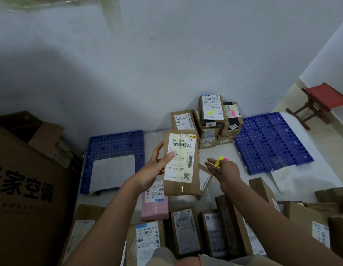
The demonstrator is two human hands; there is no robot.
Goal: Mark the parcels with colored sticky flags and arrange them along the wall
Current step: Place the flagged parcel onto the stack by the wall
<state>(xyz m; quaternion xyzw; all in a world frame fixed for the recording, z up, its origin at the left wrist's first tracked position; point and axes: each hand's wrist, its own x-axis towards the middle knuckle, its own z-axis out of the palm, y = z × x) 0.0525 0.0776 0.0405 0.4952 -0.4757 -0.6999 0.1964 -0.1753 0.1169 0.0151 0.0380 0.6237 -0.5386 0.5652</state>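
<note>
Gripping a brown cardboard parcel with white shipping label [181, 164], left hand [155, 167] holds it upright, thumb across the label. Right hand [223, 169] pinches yellow and pink sticky flags [220, 161], remaining fingers spread.

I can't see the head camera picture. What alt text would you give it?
A person's left hand holds up a brown parcel with a white shipping label, while the right hand holds yellow and pink sticky flags. Ahead, flagged parcels are stacked against the wall between two blue plastic pallets; more boxes lie nearer.
</note>
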